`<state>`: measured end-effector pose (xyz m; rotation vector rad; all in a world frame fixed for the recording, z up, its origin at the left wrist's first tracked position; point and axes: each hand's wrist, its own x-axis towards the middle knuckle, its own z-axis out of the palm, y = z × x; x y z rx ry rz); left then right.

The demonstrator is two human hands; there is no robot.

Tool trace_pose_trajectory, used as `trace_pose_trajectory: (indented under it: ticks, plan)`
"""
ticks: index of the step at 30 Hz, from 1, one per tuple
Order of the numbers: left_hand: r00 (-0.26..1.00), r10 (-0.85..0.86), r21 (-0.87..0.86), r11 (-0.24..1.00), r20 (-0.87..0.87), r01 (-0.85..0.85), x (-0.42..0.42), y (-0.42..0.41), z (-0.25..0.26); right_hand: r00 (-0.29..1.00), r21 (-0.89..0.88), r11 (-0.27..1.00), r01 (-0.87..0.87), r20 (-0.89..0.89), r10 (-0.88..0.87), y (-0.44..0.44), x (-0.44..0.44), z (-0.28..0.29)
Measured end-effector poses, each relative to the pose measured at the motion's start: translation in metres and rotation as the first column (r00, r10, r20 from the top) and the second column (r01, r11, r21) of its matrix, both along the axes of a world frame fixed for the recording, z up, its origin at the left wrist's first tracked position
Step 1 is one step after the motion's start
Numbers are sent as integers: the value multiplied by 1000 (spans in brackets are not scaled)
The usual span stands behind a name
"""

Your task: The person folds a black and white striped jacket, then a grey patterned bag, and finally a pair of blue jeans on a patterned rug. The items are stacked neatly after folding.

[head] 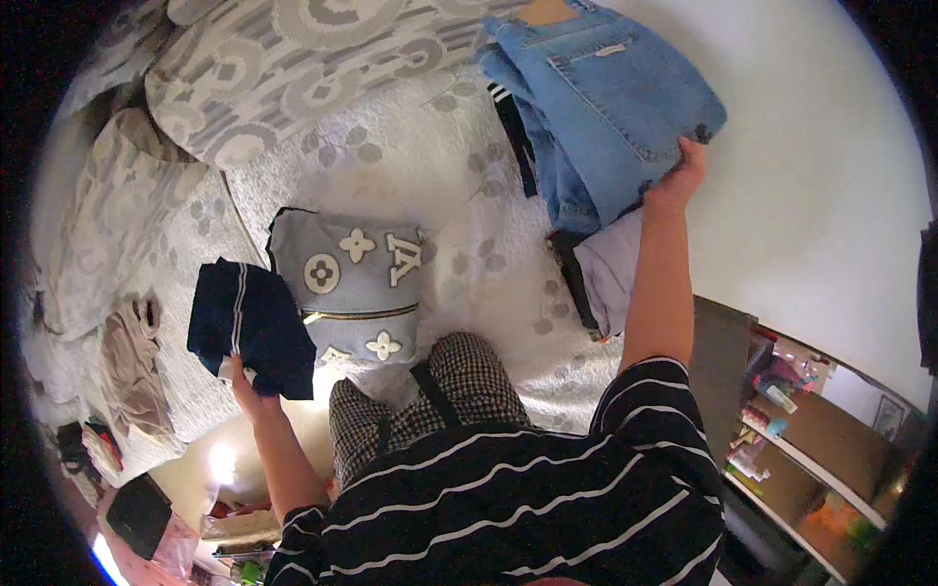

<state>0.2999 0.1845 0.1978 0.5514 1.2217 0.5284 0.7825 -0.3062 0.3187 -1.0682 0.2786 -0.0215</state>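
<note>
My left hand (pixel 249 392) grips the lower edge of a folded navy garment (pixel 249 322) with a pale double stripe, held over the bed at the left. On the right my right hand (pixel 678 176) has hold of folded blue denim jeans (pixel 615 110) by their near edge, with the thumb on top. Between the hands a folded grey garment (pixel 359 286) lies on the bed, bearing a gold zip and white flower and letter patches. Partly under the jeans are a black garment with white stripes (pixel 516 135) and a folded lilac garment (pixel 608 271).
A pale leaf-patterned blanket (pixel 381 161) covers the bed. Patterned pillows (pixel 308 80) lie at the far side. A beige garment (pixel 135 366) is at the left. A white wall (pixel 791 205) borders the right, with cluttered shelves (pixel 813 469) at lower right.
</note>
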Motion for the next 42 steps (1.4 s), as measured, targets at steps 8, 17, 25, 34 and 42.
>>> trace_pose_trajectory:
  ticks: [8, 17, 25, 34, 42]
  plan:
    - [998, 18, 74, 997, -68, -13, -1, -13, 2, 871, -202, 977, 71, -465, -159, -71, 45, -217]
    - [999, 0, 45, 999, -53, 2, -13, 1, -8, 979, -69, 981, 180, -86, -185, -36, 60, -134]
    - [996, 55, 102, 994, -69, -48, -4, -5, -1, 921, -316, 946, 79, -341, -190, -61, 20, -207]
    - [994, 103, 44, 994, -26, -102, -11, -2, 3, 941, -183, 964, 192, -245, -234, -69, 88, -202]
    - [982, 188, 95, 977, 34, -191, -2, 17, 1, 940, -881, 472, -33, -188, -285, -81, 28, -241]
